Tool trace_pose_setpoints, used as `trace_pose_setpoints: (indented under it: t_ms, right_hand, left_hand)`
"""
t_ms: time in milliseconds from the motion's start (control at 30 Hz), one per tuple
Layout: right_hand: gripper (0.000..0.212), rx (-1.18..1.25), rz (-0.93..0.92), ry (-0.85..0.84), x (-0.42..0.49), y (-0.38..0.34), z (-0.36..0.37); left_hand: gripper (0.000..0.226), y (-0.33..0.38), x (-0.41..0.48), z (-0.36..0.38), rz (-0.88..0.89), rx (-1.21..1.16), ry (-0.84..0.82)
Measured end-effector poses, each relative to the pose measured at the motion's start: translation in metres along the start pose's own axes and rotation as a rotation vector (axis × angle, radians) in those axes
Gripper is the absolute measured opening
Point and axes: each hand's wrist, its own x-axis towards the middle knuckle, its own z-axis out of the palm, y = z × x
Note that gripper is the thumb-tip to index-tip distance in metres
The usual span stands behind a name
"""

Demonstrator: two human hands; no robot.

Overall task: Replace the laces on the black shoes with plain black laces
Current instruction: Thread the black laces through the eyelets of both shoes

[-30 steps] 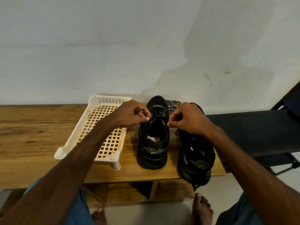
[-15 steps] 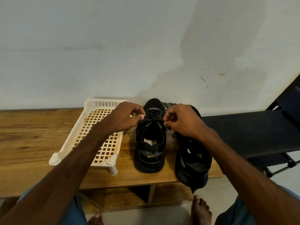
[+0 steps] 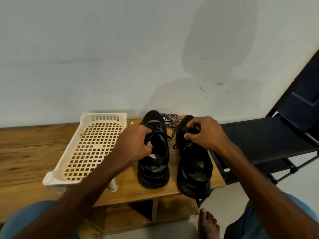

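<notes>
Shoes [image 3: 153, 163] both looked relaced in black, patterned laces [image 3: 170, 118] lying behind them; left hand [image 3: 136, 145] gripped one tongue, right hand [image 3: 205, 133] clutched the other's lacing.

Left shoe [image 3: 153, 175] stands between rack [image 3: 93, 144] and right shoe [image 3: 195, 169] on table [image 3: 25, 152].

Home: wooden bench [image 3: 25, 152], stained wall [image 3: 120, 49]
</notes>
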Motion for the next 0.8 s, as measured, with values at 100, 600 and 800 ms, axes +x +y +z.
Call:
trace_pose_setpoints:
  t_ms: [100,600,800]
  right_hand:
    - [0.048,0.0,0.093,-0.121,-0.006,0.009,0.0]
    - [0.022,-0.137,-0.016,0.019,0.074,-0.034,0.021]
    - [0.034,-0.413,-0.037,-0.134,0.123,-0.024,0.059]
  left_hand:
    - [0.022,0.008,-0.004,0.003,0.049,0.003,-0.019]
    - [0.034,-0.006,0.017,0.017,-0.162,-0.067,0.176]
    - [0.025,-0.011,0.026,0.029,-0.165,-0.092,0.207]
